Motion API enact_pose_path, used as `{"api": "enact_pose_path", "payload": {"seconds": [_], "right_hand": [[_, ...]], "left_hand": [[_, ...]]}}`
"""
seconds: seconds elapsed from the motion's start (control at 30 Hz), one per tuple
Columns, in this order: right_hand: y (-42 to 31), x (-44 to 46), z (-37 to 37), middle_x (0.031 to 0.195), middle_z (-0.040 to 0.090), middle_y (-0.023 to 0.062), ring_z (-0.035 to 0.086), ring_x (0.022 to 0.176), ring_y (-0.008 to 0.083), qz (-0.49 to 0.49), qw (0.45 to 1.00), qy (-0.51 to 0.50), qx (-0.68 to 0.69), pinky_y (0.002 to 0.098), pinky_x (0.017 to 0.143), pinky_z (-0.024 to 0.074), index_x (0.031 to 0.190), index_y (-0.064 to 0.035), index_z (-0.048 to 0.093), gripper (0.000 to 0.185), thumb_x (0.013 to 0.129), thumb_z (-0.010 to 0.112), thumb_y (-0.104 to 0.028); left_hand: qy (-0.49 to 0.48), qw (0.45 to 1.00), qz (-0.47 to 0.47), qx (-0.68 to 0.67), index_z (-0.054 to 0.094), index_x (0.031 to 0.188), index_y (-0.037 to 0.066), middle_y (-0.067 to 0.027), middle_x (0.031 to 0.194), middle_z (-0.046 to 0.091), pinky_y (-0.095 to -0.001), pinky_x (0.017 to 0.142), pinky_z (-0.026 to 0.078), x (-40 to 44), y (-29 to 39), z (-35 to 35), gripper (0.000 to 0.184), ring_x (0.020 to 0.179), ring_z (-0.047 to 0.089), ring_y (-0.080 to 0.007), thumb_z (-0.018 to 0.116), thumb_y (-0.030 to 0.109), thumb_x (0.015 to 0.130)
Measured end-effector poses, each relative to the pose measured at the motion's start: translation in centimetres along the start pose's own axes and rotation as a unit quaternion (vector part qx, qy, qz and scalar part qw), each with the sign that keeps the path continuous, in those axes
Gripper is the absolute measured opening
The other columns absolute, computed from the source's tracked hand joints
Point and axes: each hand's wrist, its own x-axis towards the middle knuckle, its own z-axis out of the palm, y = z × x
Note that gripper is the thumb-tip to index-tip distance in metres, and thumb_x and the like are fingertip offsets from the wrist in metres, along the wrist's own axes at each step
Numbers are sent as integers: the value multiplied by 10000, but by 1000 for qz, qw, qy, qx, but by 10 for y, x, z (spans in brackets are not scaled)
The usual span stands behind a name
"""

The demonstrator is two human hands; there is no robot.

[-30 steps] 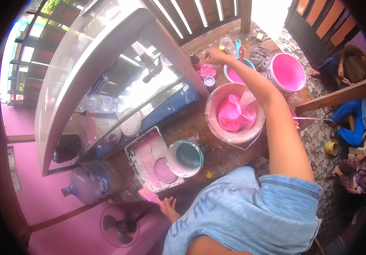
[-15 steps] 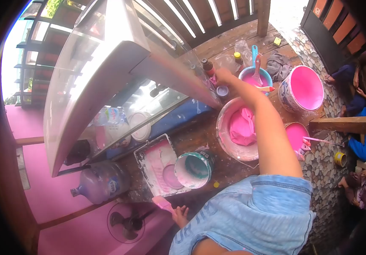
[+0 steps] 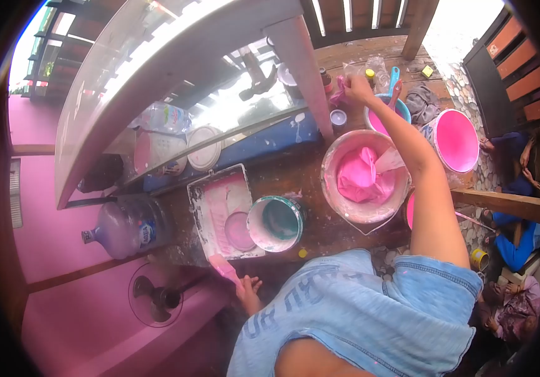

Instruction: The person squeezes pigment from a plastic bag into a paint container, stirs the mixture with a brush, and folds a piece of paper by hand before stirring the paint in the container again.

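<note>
My left hand (image 3: 249,294), low at the left beside my shirt, grips a flat pink paintbrush (image 3: 225,269). My right arm reaches over the table, and its hand (image 3: 359,87) is closed on a crumpled pink rag (image 3: 339,92). Beside that hand stand a dark bottle (image 3: 325,79) and a yellow-capped bottle (image 3: 370,76). A small white cup (image 3: 338,117) sits below the rag. Under my forearm, a blue-rimmed pot (image 3: 402,108) of pink paint is partly hidden. Nearer me is a large bucket (image 3: 329,179) with a pink plastic bag (image 3: 358,176) inside.
A paint tray (image 3: 202,217) and a green-stained bucket (image 3: 254,242) stand on the wooden table. A glass-sided cabinet (image 3: 176,81) rises at left, beside a water jug (image 3: 125,227) and fan (image 3: 157,295). Another pink paint bucket (image 3: 433,135) stands right. People sit beyond the wooden rail (image 3: 508,207).
My right hand has drawn away from the dark bottle, to the right, with the pink rag in its fingers. The view has shifted. My left hand still holds the paintbrush.
</note>
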Motion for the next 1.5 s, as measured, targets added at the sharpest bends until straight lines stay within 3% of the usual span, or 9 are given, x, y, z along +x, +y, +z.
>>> {"api": "enact_pose_path", "payload": {"seconds": [0.1, 0.2, 0.33, 0.5, 0.6, 0.83, 0.97, 1.23, 1.5], "right_hand": [[-22, -8, -39, 815, 661, 216, 653, 799, 368, -6, 999, 26, 26, 428, 736, 500, 839, -3, 633, 180, 731, 649, -146], [-45, -30, -74, 846, 686, 179, 673, 821, 306, -10, 997, 47, 65, 395, 777, 514, 913, -11, 664, 247, 759, 681, -204], [-75, -45, -127, 857, 710, 70, 661, 812, 120, -31, 985, 52, 159, 272, 754, 510, 974, -5, 669, 204, 873, 673, -182], [-141, -126, -191, 941, 681, 71, 657, 835, 120, -41, 960, 79, 265, 246, 758, 495, 1055, 24, 638, 209, 921, 650, -136], [-189, -186, -223, 966, 677, 62, 625, 896, 119, -29, 964, 55, 257, 264, 856, 464, 1074, 14, 640, 222, 934, 635, -160], [-258, -314, -246, 932, 660, 30, 590, 833, 66, -3, 941, 7, 339, 223, 796, 460, 1022, -7, 622, 114, 927, 613, -70], [-289, -374, -241, 933, 631, 13, 551, 788, 46, 29, 935, 48, 349, 198, 713, 439, 1042, -9, 595, 133, 912, 613, -31], [-306, -429, -228, 944, 645, 62, 617, 768, 89, 12, 927, 65, 369, 249, 707, 529, 1115, 42, 564, 235, 895, 622, -17], [-309, -444, -225, 953, 648, 66, 618, 805, 100, 37, 924, 121, 361, 252, 714, 519, 1085, 40, 566, 200, 893, 612, 10]], "left_hand": [[-45, 999, 27, 2, 523, 926, 40, -66, 808, 564, -283, 622, 559, -4, -3, 2, 168, 738, 620, -155, 563, 195, 979], [-118, 992, 51, -15, 530, 885, 63, -16, 728, 520, -273, 558, 500, -5, -14, -14, 247, 635, 564, -112, 471, 260, 1022], [-148, 978, 116, 95, 547, 883, 25, -14, 643, 489, -276, 536, 452, -3, -24, -28, 321, 581, 524, -107, 439, 291, 1026], [-125, 939, 205, 247, 590, 869, -3, -101, 621, 533, -337, 548, 444, -9, -39, -54, 288, 552, 531, -194, 576, 275, 944], [-123, 912, 242, 309, 628, 852, 10, -166, 672, 567, -388, 584, 454, 1, -29, -62, 207, 587, 571, -305, 703, 202, 833], [-153, 888, 376, 217, 664, 869, 19, -150, 754, 644, -365, 615, 495, 35, 5, -39, 202, 656, 636, -296, 759, 165, 767], [-188, 861, 430, 195, 681, 879, 20, -140, 752, 664, -354, 596, 500, 57, 30, -19, 211, 634, 646, -278, 765, 171, 757], [-280, 864, 357, 218, 675, 853, 15, -105, 647, 668, -315, 555, 488, 78, 47, 14, 213, 593, 665, -192, 749, 202, 784], [-279, 839, 385, 266, 660, 819, 22, -132, 675, 663, -362, 579, 492, 84, 48, 40, 231, 608, 657, -264, 742, 227, 750]]}}
